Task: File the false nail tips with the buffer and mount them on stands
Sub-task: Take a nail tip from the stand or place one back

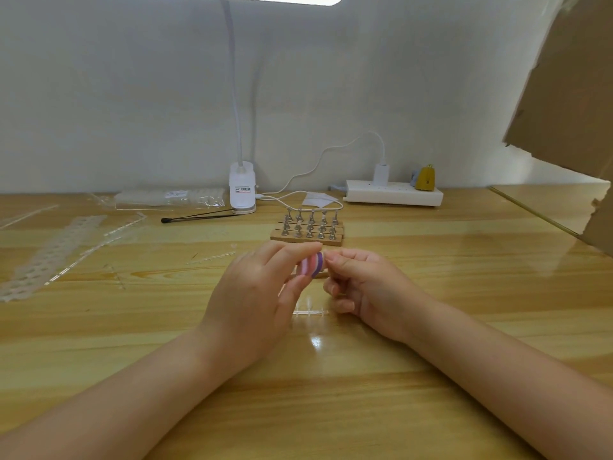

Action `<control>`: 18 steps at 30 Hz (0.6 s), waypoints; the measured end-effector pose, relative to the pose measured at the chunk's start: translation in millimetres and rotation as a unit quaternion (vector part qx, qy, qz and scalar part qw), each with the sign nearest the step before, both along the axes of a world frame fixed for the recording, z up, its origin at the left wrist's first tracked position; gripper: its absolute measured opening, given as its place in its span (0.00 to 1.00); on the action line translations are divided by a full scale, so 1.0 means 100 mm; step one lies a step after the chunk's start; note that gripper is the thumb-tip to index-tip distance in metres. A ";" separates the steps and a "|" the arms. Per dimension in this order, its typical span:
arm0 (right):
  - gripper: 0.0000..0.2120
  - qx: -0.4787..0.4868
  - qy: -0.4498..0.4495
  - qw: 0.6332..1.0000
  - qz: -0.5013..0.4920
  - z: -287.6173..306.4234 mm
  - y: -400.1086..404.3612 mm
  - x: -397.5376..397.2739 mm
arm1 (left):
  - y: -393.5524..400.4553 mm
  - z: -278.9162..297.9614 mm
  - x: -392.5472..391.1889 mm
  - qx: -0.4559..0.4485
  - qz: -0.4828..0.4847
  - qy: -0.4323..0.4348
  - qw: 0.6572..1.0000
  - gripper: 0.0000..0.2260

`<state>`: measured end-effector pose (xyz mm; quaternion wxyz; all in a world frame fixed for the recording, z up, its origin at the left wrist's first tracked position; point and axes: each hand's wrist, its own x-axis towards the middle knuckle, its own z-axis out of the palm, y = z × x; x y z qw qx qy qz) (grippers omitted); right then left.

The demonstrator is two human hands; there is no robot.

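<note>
My left hand (257, 293) pinches a small buffer block (311, 264) striped pink, white and purple, between thumb and fingers. Right beside it, my right hand (361, 287) has its fingers curled, thumb and forefinger pinched at the buffer's right end; the nail tip there is too small to make out. A clear strip of nail tips (310, 312) lies on the table between my hands. Behind them stand several metal nail stands (310, 224) on wooden bases (306, 240).
A clip lamp (242, 190) and a white power strip (394, 193) stand at the back by the wall. Empty plastic strips (49, 250) and a bag of tips (169, 198) lie at the left. A black stick (199, 218) lies near the lamp. Cardboard (570, 94) overhangs the right.
</note>
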<state>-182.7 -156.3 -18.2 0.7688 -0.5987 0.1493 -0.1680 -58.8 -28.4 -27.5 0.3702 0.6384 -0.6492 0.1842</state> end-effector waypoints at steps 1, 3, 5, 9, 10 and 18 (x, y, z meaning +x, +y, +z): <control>0.07 0.005 -0.002 1.000 0.003 0.00 0.00 0.00 | 0.00 0.00 0.00 0.006 0.012 -0.014 1.000 0.15; 0.07 0.020 -0.004 1.000 0.004 0.01 0.00 0.00 | -0.01 0.00 0.03 0.013 0.073 -0.038 0.996 0.14; 0.08 0.026 -0.003 1.000 0.001 0.01 0.00 0.00 | 0.00 0.02 0.06 0.001 0.106 -0.031 0.994 0.14; 0.06 -0.007 -0.004 1.000 0.010 -0.01 0.00 0.01 | 0.00 0.04 -0.03 -0.066 0.026 -0.077 0.995 0.13; 0.07 -0.017 -0.005 1.000 0.017 -0.01 0.00 0.01 | 0.00 0.03 -0.04 -0.065 0.026 -0.091 0.993 0.13; 0.06 -0.012 -0.008 1.000 0.024 -0.03 0.00 0.02 | -0.01 0.05 0.00 -0.086 0.035 -0.119 0.989 0.14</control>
